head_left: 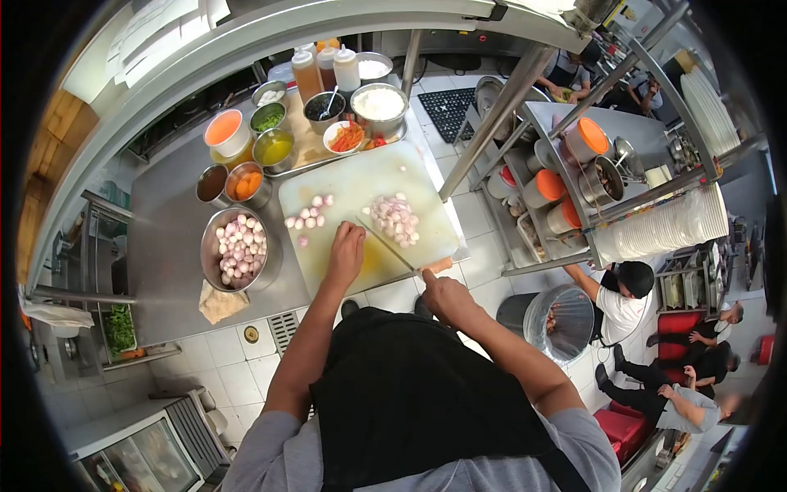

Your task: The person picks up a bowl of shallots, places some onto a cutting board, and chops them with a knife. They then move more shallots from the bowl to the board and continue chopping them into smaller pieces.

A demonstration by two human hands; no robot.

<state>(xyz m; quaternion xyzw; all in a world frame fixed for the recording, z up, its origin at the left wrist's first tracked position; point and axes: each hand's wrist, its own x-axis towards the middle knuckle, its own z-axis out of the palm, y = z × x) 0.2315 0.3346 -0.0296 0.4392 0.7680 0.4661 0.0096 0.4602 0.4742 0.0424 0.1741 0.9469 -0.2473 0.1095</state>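
Note:
My right hand [449, 299] grips a kitchen knife [385, 243] by its light brown handle, the long blade slanting across the cutting board [328, 184]. Beside the blade, my left hand [348, 250] is closed with its fingers curled down at the board; anything inside them is hidden. To the left of that hand lies a small group of peeled shallots [308, 218]. A pile of shallot pieces [396, 220] sits beyond the blade on the right. At the far left, a steel bowl [211, 271] is full of peeled shallots.
A folded cloth [221, 302] lies by the bowl. Behind the board stand tubs, squeeze bottles [347, 70] and a bowl of white powder [379, 102]. A metal post [496, 123] and shelving rise on the right. A lined bin [561, 324] and several people are right.

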